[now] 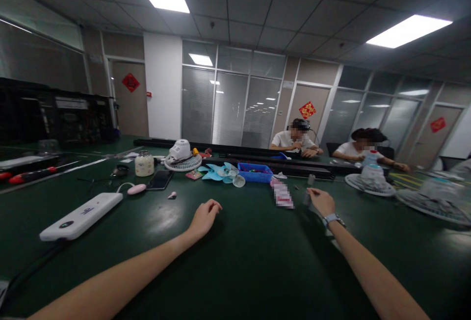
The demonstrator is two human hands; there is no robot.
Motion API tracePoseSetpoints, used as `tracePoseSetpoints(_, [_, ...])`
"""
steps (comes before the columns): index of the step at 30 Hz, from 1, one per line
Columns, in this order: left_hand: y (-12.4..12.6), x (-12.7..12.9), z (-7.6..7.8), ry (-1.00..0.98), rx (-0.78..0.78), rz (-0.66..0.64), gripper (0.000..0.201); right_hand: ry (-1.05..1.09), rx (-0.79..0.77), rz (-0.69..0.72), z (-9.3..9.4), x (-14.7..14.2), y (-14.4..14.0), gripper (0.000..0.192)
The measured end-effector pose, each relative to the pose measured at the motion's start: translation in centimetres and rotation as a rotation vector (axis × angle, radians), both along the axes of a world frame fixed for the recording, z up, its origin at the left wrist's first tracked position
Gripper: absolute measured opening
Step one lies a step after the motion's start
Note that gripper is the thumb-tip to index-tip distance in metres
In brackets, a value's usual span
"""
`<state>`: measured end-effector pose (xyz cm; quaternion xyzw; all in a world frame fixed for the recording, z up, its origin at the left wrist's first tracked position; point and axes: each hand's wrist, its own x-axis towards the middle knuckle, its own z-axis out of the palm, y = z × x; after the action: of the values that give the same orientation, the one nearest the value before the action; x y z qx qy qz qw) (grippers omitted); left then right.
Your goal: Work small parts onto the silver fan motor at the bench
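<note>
My right hand [322, 203], with a watch at its wrist, pinches a small grey cylinder [306, 198] that stands upright near the table top. Just behind it is a second small grey cylinder [311, 179], and a tiny thin piece [297, 187] lies to its left. Over the green table my left hand [204, 218] hovers with loosely bent fingers, and no object shows in it. Between the hands, further back, lies a pink and white packet [282, 194], blurred in the picture. Light blue fan blades [220, 173] lie beside a blue bin [255, 173].
To the left are a white power strip [83, 216], a pink oval object [136, 189], a phone [159, 180], a jar [144, 164] and a white fan part [183, 157]. More fan parts [371, 184] lie right. Two people sit across the table, behind dark rails [301, 169].
</note>
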<state>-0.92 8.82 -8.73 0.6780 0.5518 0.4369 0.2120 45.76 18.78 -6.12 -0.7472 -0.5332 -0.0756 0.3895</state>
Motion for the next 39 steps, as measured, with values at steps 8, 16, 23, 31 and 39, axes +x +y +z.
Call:
tracePoseSetpoints(8, [-0.1, 0.1, 0.1, 0.054, -0.023, -0.026, 0.034, 0.055, -0.017, 0.066, -1.0, -0.5, -0.3, 0.05])
tracePoseSetpoints(16, [-0.3, 1.1, 0.4, 0.104, -0.053, -0.031, 0.035, 0.209, -0.021, 0.139, 0.1, -3.9, -1.5, 0.037])
tracePoseSetpoints(23, [-2.1, 1.2, 1.4, -0.02, 0.011, -0.166, 0.041, 0.523, -0.106, 1.012, 0.2, -19.3, -8.2, 0.046])
tracePoseSetpoints(31, [-3.5, 1.7, 2.2, 0.096, 0.141, -0.283, 0.036, 0.5, -0.244, 1.259, 0.1, -25.9, -14.4, 0.04])
tracePoseSetpoints(39, [-2.7, 2.1, 3.4, 0.107, 0.136, -0.263, 0.03, 0.466, -0.212, 1.214, -0.2, -25.6, -14.2, 0.04])
